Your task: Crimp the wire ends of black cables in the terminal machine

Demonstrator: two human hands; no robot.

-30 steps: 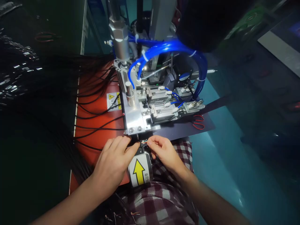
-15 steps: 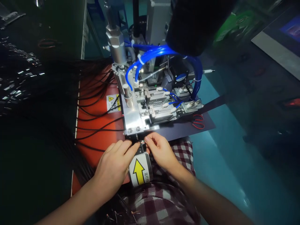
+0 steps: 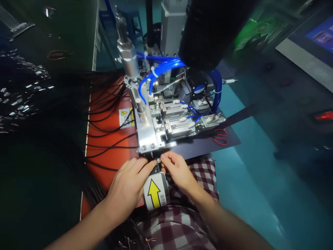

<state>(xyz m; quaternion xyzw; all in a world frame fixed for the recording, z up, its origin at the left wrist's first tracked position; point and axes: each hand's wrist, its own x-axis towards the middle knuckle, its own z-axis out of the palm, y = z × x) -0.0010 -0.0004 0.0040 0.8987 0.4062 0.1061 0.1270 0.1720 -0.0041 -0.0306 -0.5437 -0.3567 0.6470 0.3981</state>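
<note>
Right at the front edge of the silver metal machine plate, both hands meet over a thin black cable end with tiny coloured wires. The left hand pinches the cable just behind its tip; the right hand pinches the wire ends. It looks light, limp and fragile, best gripped on the black jacket, not the bare strands. More loose black cables lie across the orange mat. Red-handled scissors rest at the dark sheet's right edge. No containers are visible.
</note>
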